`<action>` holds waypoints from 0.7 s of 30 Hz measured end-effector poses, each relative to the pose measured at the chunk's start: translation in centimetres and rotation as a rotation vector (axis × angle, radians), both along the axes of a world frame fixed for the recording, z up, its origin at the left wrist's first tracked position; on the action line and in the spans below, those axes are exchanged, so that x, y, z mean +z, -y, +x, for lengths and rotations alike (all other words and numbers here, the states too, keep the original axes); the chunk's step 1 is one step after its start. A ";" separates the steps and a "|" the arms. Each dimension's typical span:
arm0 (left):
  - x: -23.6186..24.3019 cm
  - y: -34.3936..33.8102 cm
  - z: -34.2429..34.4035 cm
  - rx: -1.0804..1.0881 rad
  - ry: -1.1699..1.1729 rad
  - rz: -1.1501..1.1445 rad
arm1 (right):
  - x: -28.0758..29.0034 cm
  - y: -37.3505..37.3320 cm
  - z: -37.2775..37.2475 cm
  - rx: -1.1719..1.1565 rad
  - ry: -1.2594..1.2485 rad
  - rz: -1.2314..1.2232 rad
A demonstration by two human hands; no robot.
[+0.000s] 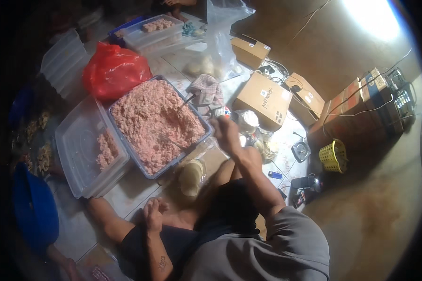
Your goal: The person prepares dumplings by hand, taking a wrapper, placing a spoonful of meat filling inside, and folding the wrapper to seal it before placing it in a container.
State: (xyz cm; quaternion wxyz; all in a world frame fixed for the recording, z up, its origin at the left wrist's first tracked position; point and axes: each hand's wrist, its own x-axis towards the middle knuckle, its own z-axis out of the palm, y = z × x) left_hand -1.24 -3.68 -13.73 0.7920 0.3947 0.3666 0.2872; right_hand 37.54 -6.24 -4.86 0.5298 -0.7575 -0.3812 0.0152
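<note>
My right hand (226,135) reaches out past the near right corner of a grey-blue tub (161,175) of pink minced mixture (147,110). Its fingers look curled in, right against a small white container with red and blue marks (222,112); the fingertips are hidden. My left hand (154,213) hovers in front of my bent leg, fingers loosely bent and a little apart, with nothing visible in it. Between my legs and the tub is a pale round stack (190,180) in clear plastic. A spoon handle (176,142) sticks out of the mixture.
Left of the tub stands a clear plastic box (75,154) holding some pink pieces. A red plastic bag (115,70) lies behind. Cardboard boxes (262,100), a checked cloth (206,91), a yellow basket (333,157) and a blue basin (35,206) surround me. Another person's hand (171,2) shows far off.
</note>
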 end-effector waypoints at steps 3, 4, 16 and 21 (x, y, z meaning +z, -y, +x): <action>-0.7 -1.1 -0.8 0.078 0.086 -0.055 | -0.2 1.9 3.7 -0.060 -0.167 -0.239; -1.7 -1.4 -1.0 0.096 0.089 -0.117 | -0.3 1.7 5.0 -0.077 0.023 -0.271; 8.8 -0.3 -7.8 0.188 0.473 -0.066 | -5.4 -20.2 10.8 0.072 0.467 -0.633; 9.3 -0.4 -6.3 0.093 0.589 -0.019 | -13.5 -16.8 16.8 -0.122 0.284 -1.026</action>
